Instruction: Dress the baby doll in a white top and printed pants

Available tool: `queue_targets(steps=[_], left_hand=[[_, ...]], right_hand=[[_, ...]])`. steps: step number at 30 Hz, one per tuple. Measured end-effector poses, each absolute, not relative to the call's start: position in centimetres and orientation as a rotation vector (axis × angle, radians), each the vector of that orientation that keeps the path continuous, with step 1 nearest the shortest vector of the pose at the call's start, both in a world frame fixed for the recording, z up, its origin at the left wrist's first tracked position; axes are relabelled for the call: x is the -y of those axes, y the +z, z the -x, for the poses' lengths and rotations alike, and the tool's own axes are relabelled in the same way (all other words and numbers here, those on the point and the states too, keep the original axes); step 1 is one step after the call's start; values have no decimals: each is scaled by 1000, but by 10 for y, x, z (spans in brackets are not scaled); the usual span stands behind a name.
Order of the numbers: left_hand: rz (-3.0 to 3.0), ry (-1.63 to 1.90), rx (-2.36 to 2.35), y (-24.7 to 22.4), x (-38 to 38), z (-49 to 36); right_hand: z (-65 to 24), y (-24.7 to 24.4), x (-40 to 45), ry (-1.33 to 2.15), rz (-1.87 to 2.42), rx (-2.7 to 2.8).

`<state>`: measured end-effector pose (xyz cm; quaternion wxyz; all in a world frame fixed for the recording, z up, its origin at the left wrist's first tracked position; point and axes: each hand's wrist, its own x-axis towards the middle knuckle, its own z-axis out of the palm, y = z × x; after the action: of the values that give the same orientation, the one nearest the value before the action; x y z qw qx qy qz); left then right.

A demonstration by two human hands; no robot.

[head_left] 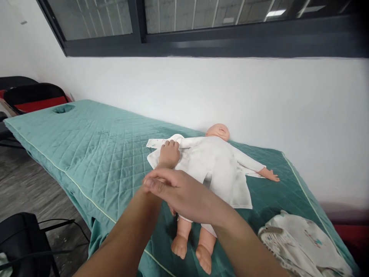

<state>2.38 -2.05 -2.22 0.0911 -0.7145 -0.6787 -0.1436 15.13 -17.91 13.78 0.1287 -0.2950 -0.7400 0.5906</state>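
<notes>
A baby doll (218,131) lies on its back in a white garment (213,154), head toward the wall and bare feet toward me. One doll hand (271,174) sticks out of the right sleeve; the left sleeve (155,143) lies flat. My left hand (169,154) is on the garment's left side, fingers curled onto the cloth. Crossing over my left wrist is my right hand (175,188), thumb and forefinger close together; its other fingers and anything between them are hidden. Small doll fingers show just below it.
A green quilted bed (100,146) with a face hole at its far left stands against the white wall. Folded patterned baby clothes (305,242) lie at the lower right. Black and red chairs (37,98) stand beyond the left end, and a black seat (24,242) at the lower left.
</notes>
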Motion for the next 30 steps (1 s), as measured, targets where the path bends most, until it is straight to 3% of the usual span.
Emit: queue_targets(steps=[3, 9, 15, 22, 24, 28, 30], left_hand=[[2122, -426, 2014, -22, 21, -24], [2122, -424, 2013, -22, 21, -24], [2124, -411, 2001, -23, 21, -24], [2102, -406, 2010, -24, 19, -25], [2105, -400, 2008, -24, 19, -25], [2117, -388, 2001, -24, 20, -24], [2119, -385, 2002, -24, 20, -24]], right_hand=[[-151, 138, 180, 1699, 906, 2149], [-159, 150, 181, 2025, 632, 2189], [-155, 135, 180, 1811, 873, 2142], [-159, 154, 187, 2353, 285, 2151], [-158, 151, 185, 2249, 408, 2162], [-150, 132, 180, 1687, 879, 2196], [-149, 130, 181, 1628, 906, 2202]])
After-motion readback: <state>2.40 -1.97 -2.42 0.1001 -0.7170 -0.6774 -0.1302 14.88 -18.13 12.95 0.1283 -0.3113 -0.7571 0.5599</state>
